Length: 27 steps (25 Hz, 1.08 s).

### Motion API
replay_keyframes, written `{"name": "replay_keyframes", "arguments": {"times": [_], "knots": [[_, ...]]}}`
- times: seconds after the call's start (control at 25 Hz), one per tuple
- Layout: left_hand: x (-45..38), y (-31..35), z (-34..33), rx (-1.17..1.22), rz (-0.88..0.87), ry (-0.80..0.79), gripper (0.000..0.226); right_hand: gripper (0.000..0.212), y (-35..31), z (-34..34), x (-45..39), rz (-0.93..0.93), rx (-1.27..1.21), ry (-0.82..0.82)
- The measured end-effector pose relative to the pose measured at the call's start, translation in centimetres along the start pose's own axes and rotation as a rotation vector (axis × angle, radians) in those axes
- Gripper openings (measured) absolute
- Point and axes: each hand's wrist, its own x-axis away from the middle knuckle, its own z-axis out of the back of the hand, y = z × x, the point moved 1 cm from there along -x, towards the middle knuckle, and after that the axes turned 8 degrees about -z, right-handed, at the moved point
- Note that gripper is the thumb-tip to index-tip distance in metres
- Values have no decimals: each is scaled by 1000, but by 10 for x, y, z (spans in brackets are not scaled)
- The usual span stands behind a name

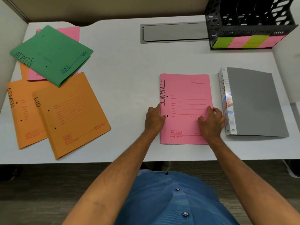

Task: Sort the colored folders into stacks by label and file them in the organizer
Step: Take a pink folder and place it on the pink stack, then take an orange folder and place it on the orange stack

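A pink folder (185, 88) marked FINANCE lies flat in the middle right of the white desk. My left hand (153, 119) rests against its left edge, fingers on the spine. My right hand (211, 122) lies flat on its lower right part, fingers spread. Right of it sits a grey binder (254, 103) with a handwritten spine label. At left lies a loose pile: a green ADMIN folder (52, 54) on top of a pink folder (69, 32), an orange ADMIN folder (21, 114), and an orange HR folder (73, 114). The black organizer (246, 21) stands back right.
Green and pink sticky labels (243, 42) run along the organizer's front base. A grey cable hatch (173, 32) is set into the desk (126, 62) at the back. The desk's front edge runs just below the folders. Partition walls close in left and right.
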Motion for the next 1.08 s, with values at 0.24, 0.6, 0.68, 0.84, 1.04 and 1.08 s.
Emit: {"name": "replay_keyframes", "arguments": {"times": [0.24,0.6,0.68,0.84,1.04,1.08], "knots": [[0,-6,5,43,-22,-83,61,59,-3,-1,1,2,-17,13],[21,-82,140,153,46,289,45,60,-131,-36,60,358,-250,-101],[29,-106,181,164,100,372,43,60,-168,-50,75,429,-289,-128],[53,-160,263,77,245,432,47,61,-244,-83,111,507,-351,-244],[72,-233,331,25,411,454,63,74,-320,-130,165,461,-324,-409],[72,-247,338,43,441,448,67,78,-330,-142,174,444,-300,-442]]}}
